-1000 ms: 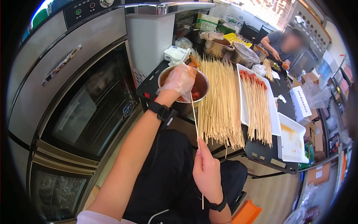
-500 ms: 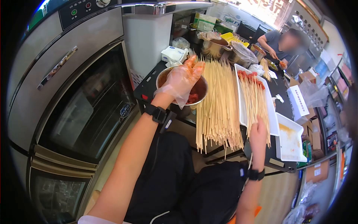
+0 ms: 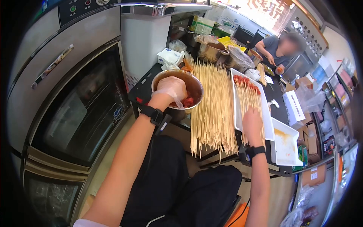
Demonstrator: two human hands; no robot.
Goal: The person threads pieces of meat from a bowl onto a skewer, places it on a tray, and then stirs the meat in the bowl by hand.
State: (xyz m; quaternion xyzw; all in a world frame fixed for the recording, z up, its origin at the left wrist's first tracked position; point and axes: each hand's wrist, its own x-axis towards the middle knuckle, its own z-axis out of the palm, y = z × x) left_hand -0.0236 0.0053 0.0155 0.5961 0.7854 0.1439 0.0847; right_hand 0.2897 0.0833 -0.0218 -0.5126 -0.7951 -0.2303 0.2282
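Observation:
My left hand (image 3: 172, 87), in a clear plastic glove, reaches down into a metal pot (image 3: 200, 81) of red meat pieces (image 3: 188, 101); its fingers are hidden inside. To the right of the pot lies a thick layer of bare bamboo skewers (image 3: 211, 109), their near ends past the table edge. My right hand (image 3: 252, 122), without a glove, is closed over the sticks of meat skewers (image 3: 247, 89) lying in a white tray (image 3: 267, 126). Red meat sits on their far ends. How many sticks the fingers hold is hidden.
A second white tray (image 3: 286, 149) with orange residue stands at the right. Behind are a tissue pack (image 3: 170, 56), pots (image 3: 211, 51) and a long white box (image 3: 294, 108). Across the table a person (image 3: 278, 49) handles food. An oven (image 3: 81, 102) stands at my left.
My left hand has gone from above the pot down into the meat. My right hand has moved slightly up the sticks in the tray. The whole view has shifted a little.

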